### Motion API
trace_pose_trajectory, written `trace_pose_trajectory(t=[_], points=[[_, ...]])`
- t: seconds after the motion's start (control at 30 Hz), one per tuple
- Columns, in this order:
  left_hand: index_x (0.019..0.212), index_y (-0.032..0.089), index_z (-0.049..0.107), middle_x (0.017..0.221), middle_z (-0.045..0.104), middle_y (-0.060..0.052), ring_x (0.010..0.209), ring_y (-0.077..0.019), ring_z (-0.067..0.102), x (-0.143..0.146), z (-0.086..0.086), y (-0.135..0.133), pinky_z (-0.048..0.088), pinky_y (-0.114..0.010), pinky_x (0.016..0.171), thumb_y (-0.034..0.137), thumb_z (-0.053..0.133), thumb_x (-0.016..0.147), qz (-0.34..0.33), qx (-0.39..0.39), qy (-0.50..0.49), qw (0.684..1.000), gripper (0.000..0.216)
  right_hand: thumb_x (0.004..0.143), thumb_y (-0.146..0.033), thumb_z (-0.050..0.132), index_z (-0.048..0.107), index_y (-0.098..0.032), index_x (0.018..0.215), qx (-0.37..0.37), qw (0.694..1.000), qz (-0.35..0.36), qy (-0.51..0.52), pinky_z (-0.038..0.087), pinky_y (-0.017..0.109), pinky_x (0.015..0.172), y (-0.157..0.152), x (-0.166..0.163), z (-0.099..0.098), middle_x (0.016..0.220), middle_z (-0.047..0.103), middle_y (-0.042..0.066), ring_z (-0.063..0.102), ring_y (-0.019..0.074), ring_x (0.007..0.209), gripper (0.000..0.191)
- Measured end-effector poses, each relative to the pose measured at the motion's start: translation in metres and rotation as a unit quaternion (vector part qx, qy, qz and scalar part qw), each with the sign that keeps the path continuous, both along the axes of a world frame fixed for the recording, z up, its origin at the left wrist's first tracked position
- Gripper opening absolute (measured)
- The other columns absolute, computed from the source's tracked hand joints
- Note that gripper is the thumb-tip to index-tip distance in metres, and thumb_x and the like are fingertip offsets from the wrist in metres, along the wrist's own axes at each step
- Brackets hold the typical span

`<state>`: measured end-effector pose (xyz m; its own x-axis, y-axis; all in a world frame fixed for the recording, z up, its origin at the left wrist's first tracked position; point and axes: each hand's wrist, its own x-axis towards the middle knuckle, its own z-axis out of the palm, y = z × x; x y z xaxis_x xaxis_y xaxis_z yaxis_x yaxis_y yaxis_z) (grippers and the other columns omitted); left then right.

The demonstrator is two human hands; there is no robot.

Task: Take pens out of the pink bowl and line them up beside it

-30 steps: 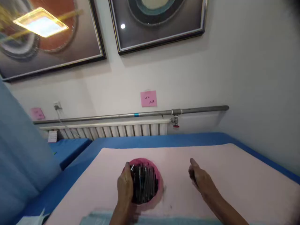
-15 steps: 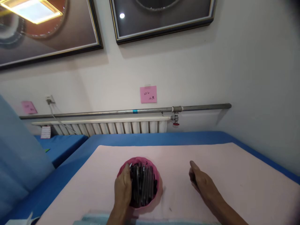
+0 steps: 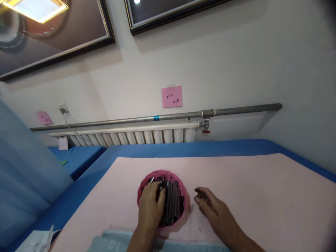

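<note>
A round pink basket (image 3: pixel 187 206) with a wavy rim stands on the pink sheet, full of dark, slim pens (image 3: pixel 172 204) lying mostly lengthwise. My left hand (image 3: pixel 151 204) reaches over its left side, fingers curled down among the pens and thumb bent inward. The fingertips are partly hidden, so how many pens they grip is unclear. To the right of the basket, apart from it, my right hand (image 3: pixel 214 211) hovers over the sheet. Its fingers are bent but spaced from the thumb, and nothing shows in them.
The pink sheet (image 3: pixel 252 182) covers a blue padded bed (image 3: pixel 183 148). Folded light-blue cloth (image 3: pixel 118 241) lies at the near edge. A blue curtain (image 3: pixel 23 182) hangs at left, with white paper (image 3: pixel 36 239) below. Behind are a radiator (image 3: pixel 157 136) and a pipe (image 3: pixel 241 109).
My left hand has moved from the basket's left rim in over the pens. My right hand has come left, closer to the basket. The view has tilted slightly downward.
</note>
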<state>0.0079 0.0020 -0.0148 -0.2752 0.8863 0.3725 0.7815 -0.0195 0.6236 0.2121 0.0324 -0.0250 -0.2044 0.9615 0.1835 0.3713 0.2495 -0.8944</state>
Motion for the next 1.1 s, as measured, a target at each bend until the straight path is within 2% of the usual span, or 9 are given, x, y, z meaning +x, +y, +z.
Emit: trace_pose_trajectory(t=[0.1,0.23,0.5,0.63,0.8,0.93,1.03,1.1], points=[[0.087,0.018,0.062,0.092,0.063,-0.009,0.091,-0.0235,0.056,0.013,0.0,-0.003,0.04,-0.037,0.083,0.025,0.045,0.081,-0.009,-0.055,0.091,0.994,0.02,0.081,-0.041,0.046,0.054,-0.021,0.107,-0.018,0.997,0.074,0.001,0.05,0.03,0.066,-0.006,-0.015,-0.01,0.083,0.068,0.004,0.063,0.0186,0.069,0.034],[0.084,0.016,0.062,0.09,0.063,-0.011,0.089,-0.0252,0.057,0.026,0.006,-0.007,0.039,-0.037,0.081,0.024,0.045,0.08,0.03,-0.121,0.149,0.981,0.019,0.084,-0.041,0.045,0.05,-0.021,0.113,-0.034,0.992,0.121,-0.006,0.049,0.03,0.068,-0.005,-0.019,-0.016,0.088,0.068,0.005,0.063,0.0191,0.074,0.036],[0.084,0.014,0.063,0.09,0.066,-0.012,0.088,-0.0241,0.059,0.025,0.016,-0.01,0.037,-0.034,0.077,0.026,0.045,0.081,0.03,-0.214,0.145,0.965,0.021,0.084,-0.041,0.044,0.049,-0.021,0.116,-0.033,0.991,0.13,-0.02,0.048,0.031,0.067,-0.003,-0.017,-0.015,0.085,0.068,0.005,0.062,0.0188,0.072,0.038],[0.08,0.015,0.061,0.087,0.067,-0.011,0.084,-0.0238,0.06,0.022,0.013,-0.009,0.038,-0.033,0.074,0.027,0.044,0.081,0.027,-0.178,0.122,0.976,0.02,0.084,-0.041,0.044,0.05,-0.019,0.113,-0.046,0.991,0.128,-0.014,0.048,0.03,0.065,-0.004,-0.018,-0.01,0.085,0.068,0.005,0.062,0.0187,0.072,0.036],[0.075,0.018,0.058,0.079,0.064,-0.007,0.077,-0.0198,0.058,0.02,0.01,-0.008,0.04,-0.031,0.07,0.026,0.04,0.085,0.02,-0.057,0.068,0.996,0.022,0.082,-0.042,0.045,0.054,-0.019,0.107,-0.031,0.994,0.097,-0.034,0.049,0.031,0.065,-0.006,-0.017,-0.003,0.081,0.067,0.004,0.062,0.0198,0.071,0.035],[0.083,0.019,0.059,0.08,0.062,-0.005,0.075,-0.0154,0.057,0.034,0.01,-0.013,0.042,-0.028,0.07,0.026,0.039,0.087,-0.059,0.031,-0.009,0.998,0.022,0.08,-0.041,0.048,0.056,-0.021,0.102,0.025,0.998,0.053,-0.035,0.05,0.031,0.068,-0.013,-0.014,-0.001,0.085,0.067,0.006,0.062,0.0205,0.074,0.031],[0.084,0.018,0.061,0.082,0.063,-0.006,0.077,-0.0154,0.058,0.049,0.009,-0.017,0.043,-0.027,0.069,0.024,0.042,0.086,-0.137,0.025,-0.031,0.99,0.02,0.08,-0.04,0.049,0.055,-0.022,0.104,0.027,0.996,0.082,0.007,0.052,0.031,0.076,-0.017,-0.014,-0.006,0.096,0.066,0.008,0.063,0.0216,0.084,0.031],[0.087,0.017,0.062,0.085,0.064,-0.007,0.078,-0.0157,0.058,0.056,0.009,-0.018,0.044,-0.027,0.07,0.024,0.043,0.085,-0.16,0.014,-0.053,0.986,0.02,0.08,-0.039,0.048,0.053,-0.022,0.107,0.002,0.994,0.106,0.034,0.051,0.033,0.083,-0.019,-0.014,-0.011,0.102,0.065,0.009,0.063,0.022,0.09,0.032]])
